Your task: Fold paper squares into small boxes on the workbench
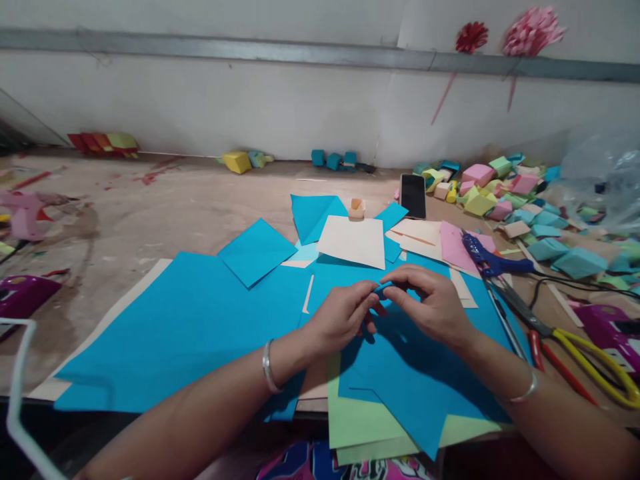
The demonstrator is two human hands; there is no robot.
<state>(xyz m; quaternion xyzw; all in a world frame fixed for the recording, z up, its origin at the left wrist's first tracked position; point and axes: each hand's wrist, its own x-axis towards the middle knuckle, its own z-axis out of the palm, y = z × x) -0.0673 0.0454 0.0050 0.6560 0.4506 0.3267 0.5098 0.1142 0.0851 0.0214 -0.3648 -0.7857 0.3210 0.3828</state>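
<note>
Between the fingertips of both hands is a small folded piece of blue paper, mostly covered by the fingers. My left hand pinches its left end, and my right hand grips the right end with thumb and forefinger. Under the hands lie large blue sheets, with light green sheets partly beneath. Just beyond the fingers rests a cream square of paper, and a small cream paper box stands behind it. A blue square lies to the left.
At the right are a blue glue gun, yellow-handled scissors, red-handled pliers and a heap of small folded paper shapes. A phone lies near the back. A pink glue gun is at far left.
</note>
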